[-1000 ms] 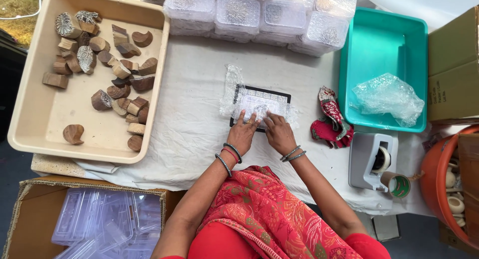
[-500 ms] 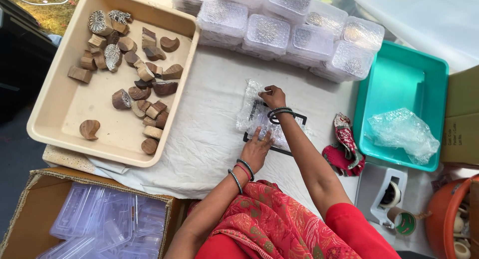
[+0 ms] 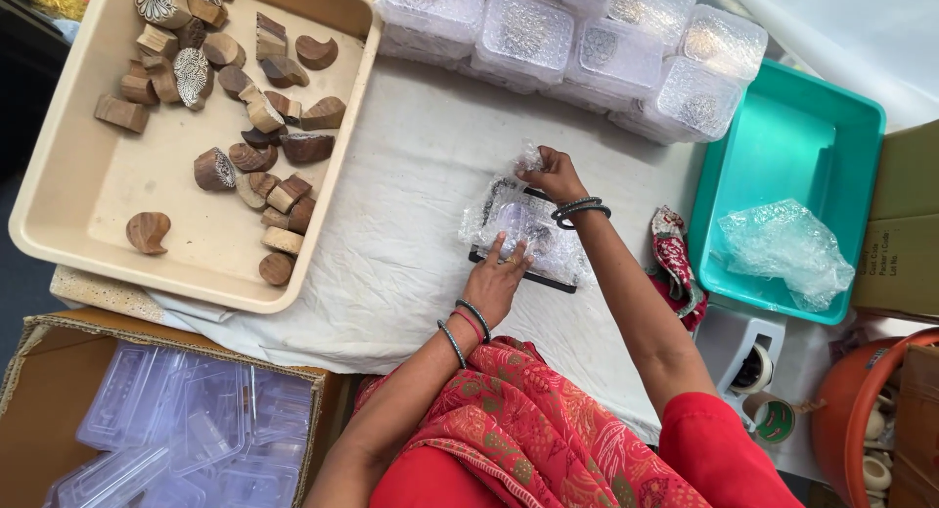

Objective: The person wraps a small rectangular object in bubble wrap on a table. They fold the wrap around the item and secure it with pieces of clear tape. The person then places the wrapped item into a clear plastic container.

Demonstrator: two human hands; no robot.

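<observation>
The right hand (image 3: 550,174) had moved to the far edge of the bubble wrap (image 3: 523,224) — fingers pinching it — while the left hand (image 3: 501,278) pressed flat, fingers apart.

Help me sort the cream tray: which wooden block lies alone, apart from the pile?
The curved, comma-shaped wooden block near the cream tray's lower left corner. Bare tray floor surrounds it, while the others cluster toward the top and right.

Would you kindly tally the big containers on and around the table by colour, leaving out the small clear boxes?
Beige tray: 1
Teal tub: 1
Orange bucket: 1
Brown cardboard boxes, one lower left, one at the right edge: 2
Total: 5
</observation>
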